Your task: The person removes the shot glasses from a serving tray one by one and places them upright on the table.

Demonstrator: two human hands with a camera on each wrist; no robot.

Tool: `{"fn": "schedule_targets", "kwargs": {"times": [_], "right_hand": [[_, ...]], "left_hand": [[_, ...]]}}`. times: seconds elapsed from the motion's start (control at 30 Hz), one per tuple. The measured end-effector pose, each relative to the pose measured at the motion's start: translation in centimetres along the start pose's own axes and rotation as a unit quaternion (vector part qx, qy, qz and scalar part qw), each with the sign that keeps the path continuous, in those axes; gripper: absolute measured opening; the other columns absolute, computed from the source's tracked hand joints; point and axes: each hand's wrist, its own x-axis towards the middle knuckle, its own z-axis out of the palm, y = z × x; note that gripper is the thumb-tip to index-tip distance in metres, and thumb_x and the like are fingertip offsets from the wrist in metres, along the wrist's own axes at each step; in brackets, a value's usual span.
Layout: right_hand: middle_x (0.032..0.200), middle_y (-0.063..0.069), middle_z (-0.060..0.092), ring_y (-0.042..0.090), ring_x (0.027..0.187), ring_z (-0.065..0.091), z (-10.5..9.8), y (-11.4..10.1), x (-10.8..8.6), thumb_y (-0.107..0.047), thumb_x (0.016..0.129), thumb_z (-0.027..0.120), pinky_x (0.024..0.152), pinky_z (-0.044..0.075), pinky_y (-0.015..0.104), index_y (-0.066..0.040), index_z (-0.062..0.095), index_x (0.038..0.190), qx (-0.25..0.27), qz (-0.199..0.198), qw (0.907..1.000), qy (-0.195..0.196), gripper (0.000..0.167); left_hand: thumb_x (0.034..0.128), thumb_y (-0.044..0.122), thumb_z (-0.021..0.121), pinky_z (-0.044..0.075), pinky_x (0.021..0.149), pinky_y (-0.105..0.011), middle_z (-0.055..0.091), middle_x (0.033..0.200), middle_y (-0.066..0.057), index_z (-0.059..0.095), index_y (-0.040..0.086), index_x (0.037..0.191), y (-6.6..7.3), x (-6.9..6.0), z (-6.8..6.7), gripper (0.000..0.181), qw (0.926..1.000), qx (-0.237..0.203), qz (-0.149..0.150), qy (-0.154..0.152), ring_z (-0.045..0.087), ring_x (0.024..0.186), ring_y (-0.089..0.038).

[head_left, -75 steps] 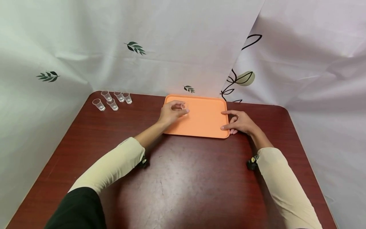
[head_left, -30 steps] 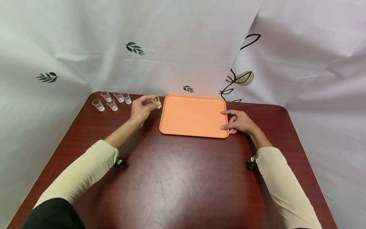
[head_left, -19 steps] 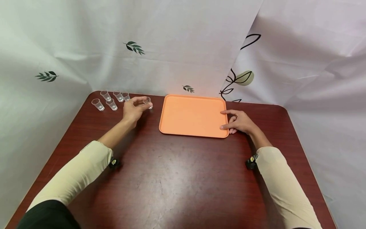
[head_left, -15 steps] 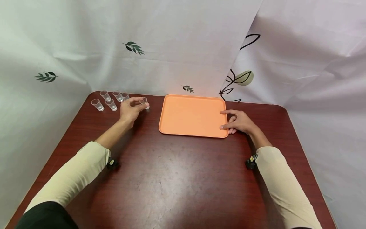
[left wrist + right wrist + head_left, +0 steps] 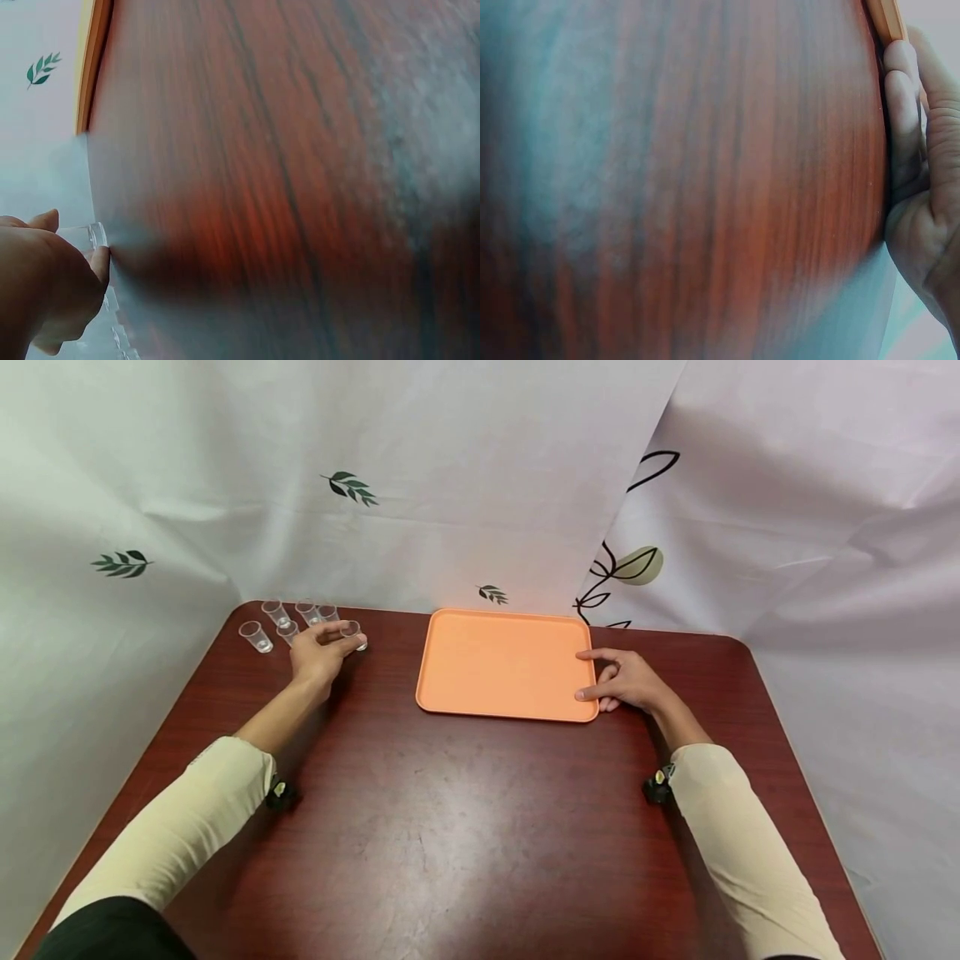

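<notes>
Toward the left of the table, my left hand (image 5: 315, 662) pinches a small clear plastic cup (image 5: 350, 628) between thumb and fingers. The left wrist view shows this cup (image 5: 84, 237) jutting past the fingers, held close to the tabletop; whether its base touches I cannot tell. Several like cups (image 5: 256, 637) stand just left of and behind that hand, one partly covered by it. At the back centre lies an orange tray (image 5: 502, 668) with nothing on it. My right hand (image 5: 630, 681) holds its right rim, thumb and forefinger over the edge, other fingers curled outside it.
The dark red wooden table (image 5: 465, 827) reaches back to a pale curtain (image 5: 450, 485) with leaf prints, which also hangs along both sides. Bare tabletop lies between the cups and the tray and in front of both.
My left hand has carried the cup from above the tray leftward, off the tray and over to the cup group. The right hand has stayed at the tray's right rim.
</notes>
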Motion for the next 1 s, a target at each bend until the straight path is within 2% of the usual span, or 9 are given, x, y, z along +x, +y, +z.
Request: {"fn": "schedule_targets", "kwargs": {"times": [0.27, 0.5, 0.8, 1.0], "right_hand": [[0.067, 0.002, 0.07, 0.01, 0.049, 0.068, 0.0, -0.1, 0.0, -0.015, 0.087, 0.101, 0.053, 0.066, 0.031, -0.013, 0.064, 0.158, -0.005, -0.002, 1.0, -0.001, 0.081], [0.066, 0.002, 0.069, 0.01, 0.048, 0.067, 0.0, -0.2, 0.0, -0.014, 0.087, 0.101, 0.052, 0.066, 0.031, -0.013, 0.064, 0.158, -0.004, -0.001, 1.0, -0.001, 0.08], [0.066, 0.002, 0.069, 0.01, 0.048, 0.067, 0.0, -0.2, 0.0, -0.015, 0.086, 0.101, 0.053, 0.066, 0.031, -0.014, 0.064, 0.158, -0.004, 0.005, 1.0, 0.0, 0.081], [0.066, 0.002, 0.068, 0.009, 0.048, 0.067, 0.0, -0.2, -0.1, -0.014, 0.086, 0.101, 0.052, 0.066, 0.03, -0.013, 0.064, 0.158, -0.003, 0.006, 1.0, 0.0, 0.081]], "left_hand": [[0.0918, 0.002, 0.093, 0.064, 0.078, -0.01, 0.075, 0.093, 0.016, 0.077, -0.002, 0.135, -0.2, 0.4, -1.2, 0.046, 0.9996, -0.008, 0.007, 0.024, 0.071, 0.092, 0.002], [0.0897, -0.002, 0.093, 0.063, 0.076, -0.009, 0.077, 0.088, 0.017, 0.077, -0.004, 0.135, -0.5, 0.7, -2.2, 0.048, 0.9992, -0.027, 0.011, 0.027, 0.071, 0.091, 0.002], [0.0908, 0.002, 0.093, 0.061, 0.076, -0.007, 0.076, 0.093, 0.017, 0.075, -0.002, 0.142, -0.3, 0.8, -3.5, 0.054, 0.9993, 0.001, -0.001, 0.036, 0.068, 0.092, 0.003], [0.092, 0.009, 0.094, 0.061, 0.077, -0.007, 0.075, 0.093, 0.02, 0.076, 0.003, 0.143, -0.2, 1.2, -4.2, 0.055, 0.9981, 0.041, -0.004, 0.045, 0.067, 0.092, 0.005]]}}
